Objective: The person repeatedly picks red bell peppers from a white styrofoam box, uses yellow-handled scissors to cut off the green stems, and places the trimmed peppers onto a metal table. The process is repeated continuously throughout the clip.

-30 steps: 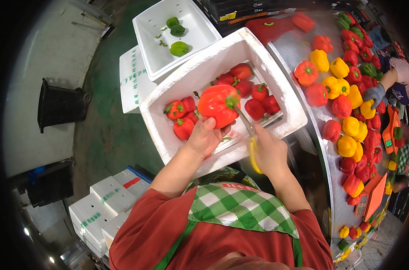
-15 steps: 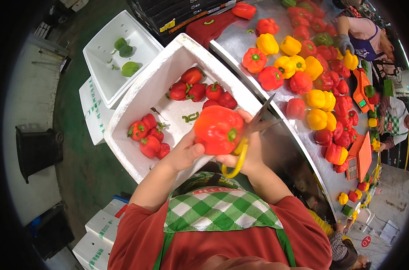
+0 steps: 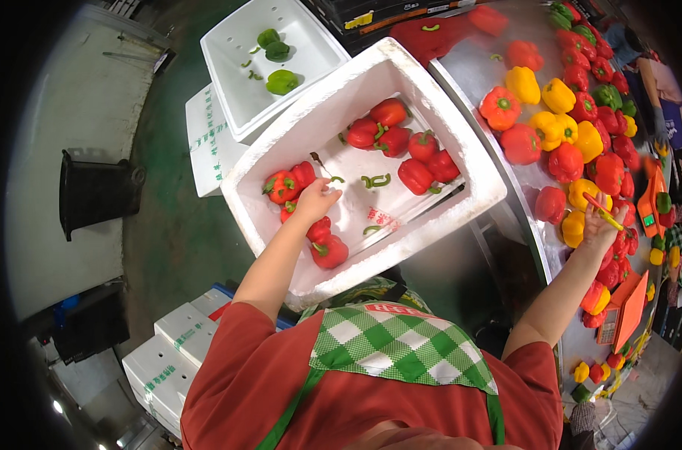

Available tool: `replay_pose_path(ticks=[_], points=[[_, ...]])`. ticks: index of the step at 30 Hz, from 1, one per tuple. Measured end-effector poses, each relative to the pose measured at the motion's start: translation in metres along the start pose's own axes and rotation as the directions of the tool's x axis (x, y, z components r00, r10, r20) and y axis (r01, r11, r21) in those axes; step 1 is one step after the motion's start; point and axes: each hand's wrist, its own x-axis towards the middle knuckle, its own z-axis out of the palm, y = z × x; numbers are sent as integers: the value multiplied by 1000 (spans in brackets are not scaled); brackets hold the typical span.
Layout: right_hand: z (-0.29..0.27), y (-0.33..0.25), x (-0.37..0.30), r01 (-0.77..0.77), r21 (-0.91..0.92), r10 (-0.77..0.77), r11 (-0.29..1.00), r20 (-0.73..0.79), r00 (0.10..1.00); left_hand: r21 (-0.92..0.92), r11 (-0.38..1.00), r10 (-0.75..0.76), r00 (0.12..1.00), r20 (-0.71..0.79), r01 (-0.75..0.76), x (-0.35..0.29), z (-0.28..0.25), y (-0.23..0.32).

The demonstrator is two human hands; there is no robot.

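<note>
My left hand (image 3: 317,202) reaches into a white foam box (image 3: 252,161), fingers apart and holding nothing I can see. It hovers over a cluster of red bell peppers (image 3: 329,251) at the box's left side, partly hiding them. A curled green stem piece (image 3: 337,179) lies by its fingertips. My right hand (image 3: 600,229) is out over the metal table at the right, closed around scissors with a yellow handle (image 3: 613,219); the blades are hard to make out. Red and yellow bell peppers lie beneath and around it, including a yellow pepper (image 3: 582,193).
More red peppers (image 3: 416,176) and cut stems (image 3: 376,181) lie in the box. Behind it, a second foam box (image 3: 232,82) holds green peppers (image 3: 282,82). Orange scales (image 3: 623,311) stand on the table, with co-workers beyond. A black bin (image 3: 99,193) stands at left.
The large red pepper has left my hands; where it lies is unclear. My left hand has moved into the box's left side, my right hand over the table with the scissors. The view has shifted.
</note>
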Motion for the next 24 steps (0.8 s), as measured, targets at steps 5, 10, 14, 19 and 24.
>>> replay_pose_path(ticks=[5,10,14,19,24], points=[[3,38,-47,-54,-61,66,997,219,974,641,729,8,940,342,-240,-8,3,15],[-15,90,-94,-219,-116,245,969,309,919,765,266,-268,718,643,-586,-37,10,35],[-26,100,-117,-283,-157,311,946,195,930,908,258,-33,936,351,-331,-23,-8,-11],[-27,102,-132,-313,-154,334,937,141,932,907,406,-199,958,207,-112,-26,-36,9],[-17,98,-147,-299,-173,331,938,195,924,861,494,-153,963,222,-120,-31,-47,18]])
